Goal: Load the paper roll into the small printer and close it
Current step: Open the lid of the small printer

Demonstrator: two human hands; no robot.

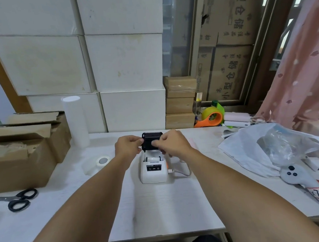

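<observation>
A: Where is the small printer (153, 170)?

B: On the white table (161, 211), just nearer the camera than both sets of fingers. Its black lid (152, 140) stands raised at the far end, upright between the two hands.

A: What is the left hand (128, 146) doing?

B: Its fingers are curled, thumb and fingertips pinched on the lid's left edge. The grip is narrow, closed onto the plastic.

A: And the right hand (170, 141)?

B: Also curled in. Its fingertips lie across the lid's front face and right edge, touching it. I cannot tell how firmly it presses.

A: The paper roll (153, 157)?

B: Directly below the fingers, lying in the open compartment of the printer. Only its white top curve shows under the lid.

A: Anything else close to the fingers?

B: Left of the left hand's fingers and a little nearer the camera lies a white tape roll (102, 161), apart from them. A cable (180, 173) leaves the printer's right side, below the right hand. Scissors (18, 199) lie well off to the left, beside a cardboard box (20, 160). Well to the right of the right hand sits a plastic bag (266, 147), and beyond it, an orange tape dispenser (210, 119).
</observation>
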